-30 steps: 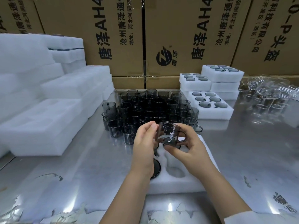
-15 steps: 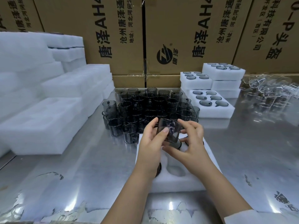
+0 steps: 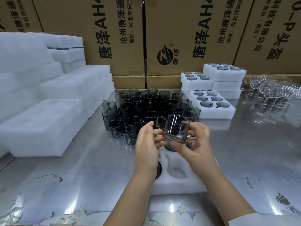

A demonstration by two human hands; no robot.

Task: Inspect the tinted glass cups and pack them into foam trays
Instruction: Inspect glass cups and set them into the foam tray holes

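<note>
Above the far end of the near foam tray [image 3: 179, 185], a tinted glass cup [image 3: 175, 129] is held tilted, with its handle to the left. The right hand [image 3: 197, 144] pinches it, thumb under the base and fingers curled behind. The left hand [image 3: 146, 144] curls its fingertips against the handle side. Just beyond the tray stands a cluster of tinted cups [image 3: 146, 105]. Filled foam trays [image 3: 216, 111] lie beyond it to the right, and empty foam stacks [image 3: 40, 124] lie to its left. Cardboard boxes [image 3: 114, 38] behind it read "唐泽AH4", "沧州唐泽" and "地址:河北河间", beside a round black logo.
</note>
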